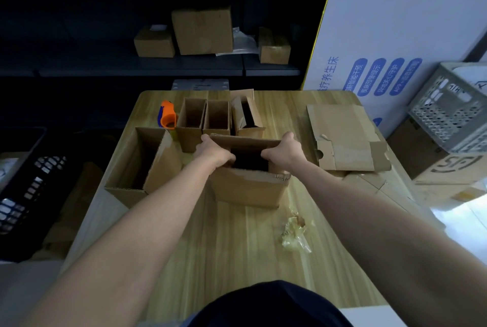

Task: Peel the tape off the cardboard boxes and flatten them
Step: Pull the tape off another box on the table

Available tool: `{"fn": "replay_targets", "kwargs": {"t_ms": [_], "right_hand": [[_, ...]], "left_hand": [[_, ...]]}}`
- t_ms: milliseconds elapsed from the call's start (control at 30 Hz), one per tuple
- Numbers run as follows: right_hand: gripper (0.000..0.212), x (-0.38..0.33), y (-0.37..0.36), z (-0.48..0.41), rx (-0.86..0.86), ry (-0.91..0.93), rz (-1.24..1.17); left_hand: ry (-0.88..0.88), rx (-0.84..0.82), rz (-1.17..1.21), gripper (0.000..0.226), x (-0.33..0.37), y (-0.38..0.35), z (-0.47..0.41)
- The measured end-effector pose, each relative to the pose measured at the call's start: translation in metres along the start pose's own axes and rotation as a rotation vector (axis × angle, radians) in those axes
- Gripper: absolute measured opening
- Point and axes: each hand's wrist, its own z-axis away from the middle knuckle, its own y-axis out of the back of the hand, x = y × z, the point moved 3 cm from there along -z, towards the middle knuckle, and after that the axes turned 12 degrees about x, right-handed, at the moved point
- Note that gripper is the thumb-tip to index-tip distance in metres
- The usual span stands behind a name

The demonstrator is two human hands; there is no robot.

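The open cardboard box (250, 189) stands at the middle of the wooden table (237, 260), mouth up, with its long axis running from 9 to 3 o'clock. It is gripped at both short ends. The left hand (214, 152) is hooked over the 9 o'clock wall and the right hand (286, 150) over the 3 o'clock wall. The fingers of each are curled together into the opening, and their tips are hidden inside. The box thus lies squarely between the hands, and neither is nearer.

The far flap (245, 139) is raised at 12 o'clock and is touched at each end by a hand. Pale patches are seen along the near rim; whether they are tape cannot be told.

A collapse toward 12 o'clock is judged to be hampered, since three small open boxes (216, 118) are crowded just beyond the flap. A large open box (139, 163) is set close at 9 o'clock. An orange tape dispenser (167, 115) lies at 11 o'clock, flattened cardboard (345, 137) at 2 o'clock, and a crumpled wad of tape (295, 231) at 5 o'clock. The near side, toward 6 o'clock, is judged the freest.
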Motion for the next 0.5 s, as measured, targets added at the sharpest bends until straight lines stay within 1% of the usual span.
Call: {"fn": "replay_targets", "kwargs": {"t_ms": [33, 100, 167, 200, 233, 300, 333, 400, 433, 500], "right_hand": [[0.065, -0.002, 0.003, -0.001, 0.003, -0.010, -0.059], [0.063, -0.006, 0.009, -0.003, -0.003, -0.016, -0.174], [0.053, -0.007, 0.015, -0.004, -0.049, 0.010, -0.213], [0.047, -0.007, 0.017, -0.003, -0.083, 0.023, -0.221], [0.043, -0.005, 0.016, 0.000, -0.122, 0.032, -0.233], [0.042, -0.005, 0.010, 0.011, -0.200, 0.046, -0.267], [0.045, -0.006, 0.005, 0.016, -0.241, 0.053, -0.287], [0.057, -0.011, -0.006, 0.024, -0.300, 0.046, -0.330], [0.059, -0.014, -0.009, 0.025, -0.294, 0.034, -0.353], [0.056, -0.016, -0.011, 0.023, -0.209, 0.023, -0.372]], "left_hand": [[-0.006, 0.018, 0.020, 0.078, -0.001, 0.003, -0.003], [0.001, 0.037, 0.122, 0.050, -0.005, 0.010, -0.010], [0.014, 0.056, 0.285, 0.020, -0.009, 0.014, -0.016], [0.031, 0.064, 0.372, 0.011, -0.011, 0.016, -0.016], [0.063, 0.064, 0.465, 0.008, -0.013, 0.017, -0.016], [0.132, 0.046, 0.643, 0.011, -0.014, 0.017, -0.012], [0.147, 0.051, 0.691, 0.013, -0.012, 0.016, -0.009], [0.139, 0.088, 0.694, 0.015, -0.005, 0.014, -0.002], [0.138, 0.104, 0.692, 0.016, -0.002, 0.013, 0.001], [0.149, 0.098, 0.718, 0.017, 0.004, 0.016, 0.005]]}}
